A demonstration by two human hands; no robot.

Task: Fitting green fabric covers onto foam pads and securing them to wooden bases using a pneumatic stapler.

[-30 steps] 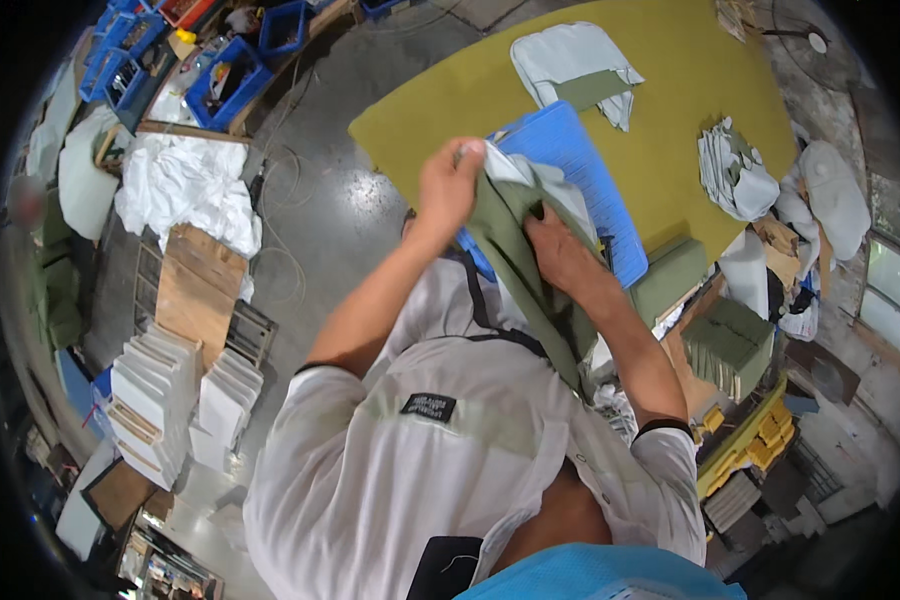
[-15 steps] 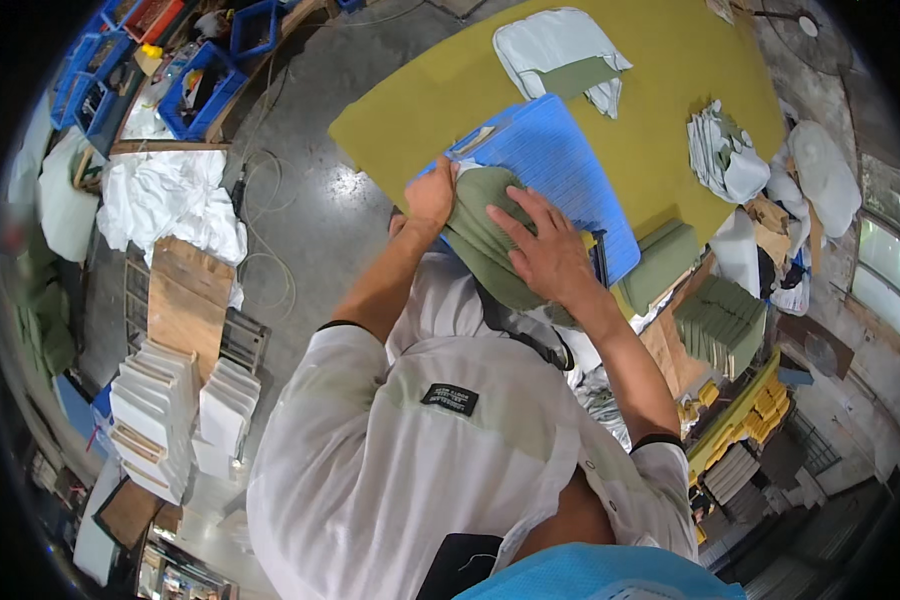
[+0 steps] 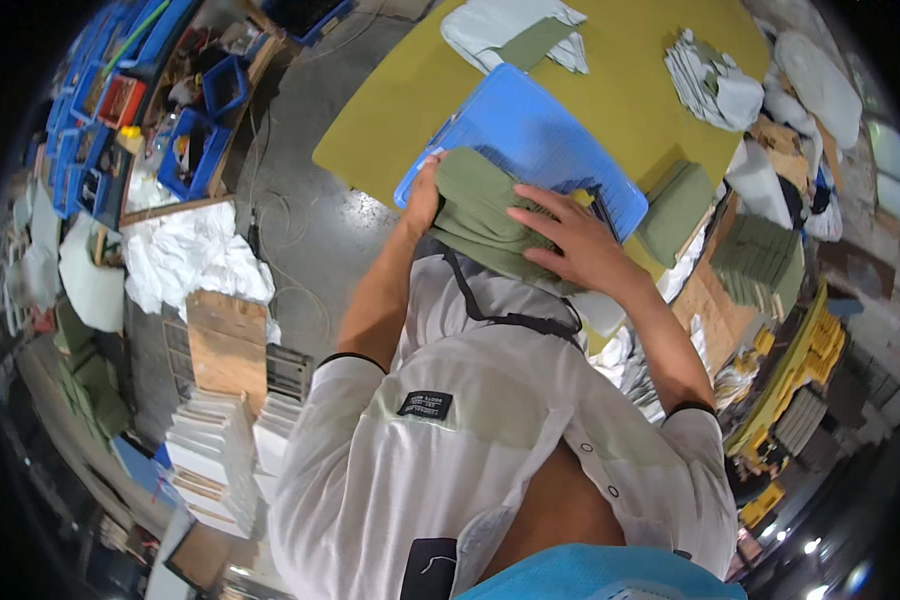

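Note:
A folded or padded olive-green fabric piece point(image 3: 480, 205) lies at the near edge of a blue plastic crate point(image 3: 525, 110), close to my waist. My left hand point(image 3: 423, 198) is closed on the left edge of the fabric, its fingertips partly hidden behind it. My right hand point(image 3: 577, 240) rests on the right side of the piece with its fingers spread, gripping nothing. Creases run across the fabric between the two hands. A dark, narrow object point(image 3: 602, 212) with a yellow part lies by the crate's right end, partly hidden by my right hand.
The crate sits on an olive-yellow table point(image 3: 370, 135). White-and-green fabric pieces point(image 3: 515, 35) and a bundled stack point(image 3: 712, 85) lie farther back. Green padded pieces point(image 3: 675, 215) are at the right. White crumpled sheeting point(image 3: 195, 255) and blue bins point(image 3: 190, 155) stand at the left.
The whole view has shifted. The fabric's upper part now looks flatter and more folded over. My right hand has slid toward its right edge, while my left hand keeps its hold.

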